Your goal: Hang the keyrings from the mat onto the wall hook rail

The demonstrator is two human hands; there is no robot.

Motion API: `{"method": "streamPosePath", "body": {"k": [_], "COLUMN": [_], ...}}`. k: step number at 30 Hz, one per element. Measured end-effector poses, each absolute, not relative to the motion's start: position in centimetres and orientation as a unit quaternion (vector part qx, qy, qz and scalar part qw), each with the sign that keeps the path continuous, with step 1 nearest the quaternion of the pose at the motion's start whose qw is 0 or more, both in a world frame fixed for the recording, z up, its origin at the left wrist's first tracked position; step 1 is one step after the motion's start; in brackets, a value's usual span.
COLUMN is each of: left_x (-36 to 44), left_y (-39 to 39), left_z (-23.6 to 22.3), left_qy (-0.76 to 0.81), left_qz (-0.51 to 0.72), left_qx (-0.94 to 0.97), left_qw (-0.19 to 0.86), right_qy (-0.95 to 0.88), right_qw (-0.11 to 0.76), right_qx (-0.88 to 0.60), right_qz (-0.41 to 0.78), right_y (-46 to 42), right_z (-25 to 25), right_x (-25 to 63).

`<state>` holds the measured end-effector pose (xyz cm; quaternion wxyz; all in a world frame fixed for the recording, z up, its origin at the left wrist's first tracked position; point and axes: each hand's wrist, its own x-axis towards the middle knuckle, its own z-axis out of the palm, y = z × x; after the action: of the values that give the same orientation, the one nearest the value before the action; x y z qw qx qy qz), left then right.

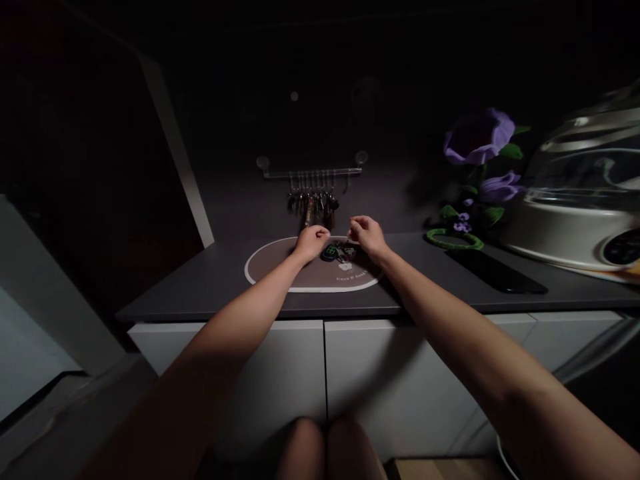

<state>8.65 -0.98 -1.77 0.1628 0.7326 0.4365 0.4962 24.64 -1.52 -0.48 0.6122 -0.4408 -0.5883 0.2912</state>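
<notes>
So, the person's left hand [311, 243] and right hand [367, 237] sit low over a small heap of metal keys and dark key fobs [339, 252], one at each side of it, with a narrow gap between them. The heap lies on an oval brown placemat with a thin white border [320, 277], which rests on a dark grey table [200, 283].

The left hand is curled, knuckles up, just beside the heap's left end; the light is too dim to tell whether it grips anything. The right hand has its fingers drawn together and tipped down near the heap's right end, like a pinch, though you cannot tell whether anything sits between them.

Behind the placemat, a slim metal rail with 2 round suction cups [310, 168] is fixed to a dark grey wall [240, 200], and a row of hanging keys [313, 203] dangles from it. Further right on the table lie a green ring-shaped flower base [454, 239] holding purple artificial flowers [479, 137], and a flat black rectangular slab [495, 272], probably a phone. A cream kitchen appliance with a clear domed lid [575, 200] stands at the far right. White cabinet doors [385, 373] run beneath the table.
</notes>
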Motion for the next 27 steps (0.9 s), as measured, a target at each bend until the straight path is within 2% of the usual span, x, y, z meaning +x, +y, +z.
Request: {"method": "streamPosePath", "body": {"k": [4, 9, 21, 27], "left_x": [8.1, 7.8, 8.2, 8.7], "left_y": [-1.0, -0.6, -0.6, -1.6], "left_z": [-2.0, -2.7, -3.1, -2.8], "left_qy": [0.436, 0.458, 0.455, 0.423], "left_qz": [0.458, 0.407, 0.326, 0.363], "left_qx": [0.762, 0.776, 0.79, 0.763], "left_qw": [0.137, 0.152, 0.25, 0.327], "right_qy": [-0.673, -0.718, -0.726, -0.727], "right_qw": [0.541, 0.463, 0.425, 0.422], "right_qx": [-0.488, -0.519, -0.541, -0.541], "right_qz": [0.123, 0.023, -0.008, -0.017], "right_y": [-1.2, -1.3, -0.7, -0.8], "right_z": [-0.8, -0.9, -1.4, -1.3], "right_x": [25.5, 25.2, 25.2, 25.2]}}
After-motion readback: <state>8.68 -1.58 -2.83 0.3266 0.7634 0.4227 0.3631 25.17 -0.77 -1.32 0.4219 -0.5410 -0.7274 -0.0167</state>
